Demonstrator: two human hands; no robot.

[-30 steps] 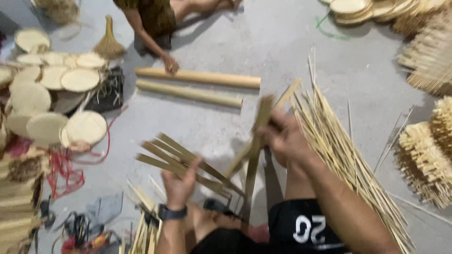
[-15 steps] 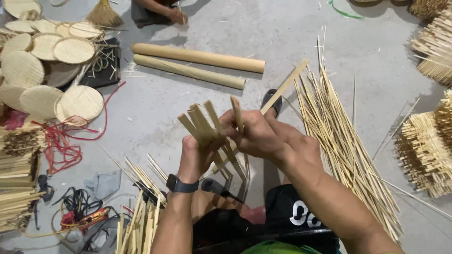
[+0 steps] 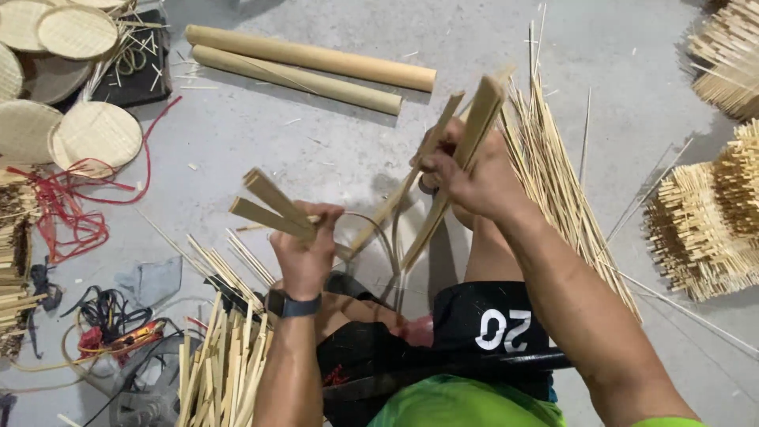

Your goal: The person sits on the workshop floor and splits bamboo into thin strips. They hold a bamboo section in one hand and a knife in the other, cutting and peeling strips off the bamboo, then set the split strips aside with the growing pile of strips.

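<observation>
Since half a second ago the hands have drawn apart: then both were bunched together on one fan of slats, and now each holds its own share. Left hand [image 3: 304, 245] is a closed fist round two flat bamboo slats [image 3: 273, 207] that stick out to the left, a dark watch [image 3: 291, 304] on its wrist. Right hand [image 3: 466, 178] is higher and further right, fingers closed round longer slats [image 3: 462, 150] that slant up to the right and run down toward the lap. A thin curved strip [image 3: 383, 233] arcs between the two hands.

On the floor [image 3: 332, 150], two bamboo poles [image 3: 316, 67] lie side by side near the top edge. Thin sticks [image 3: 561, 190] fan out just right of the right hand. Cut bundles [image 3: 711, 213] sit by the right edge, woven discs [image 3: 95, 134] at the top left corner with red cord [image 3: 75, 202] beside them, and more slats [image 3: 225, 364] lie near the bottom edge, left of the left arm.
</observation>
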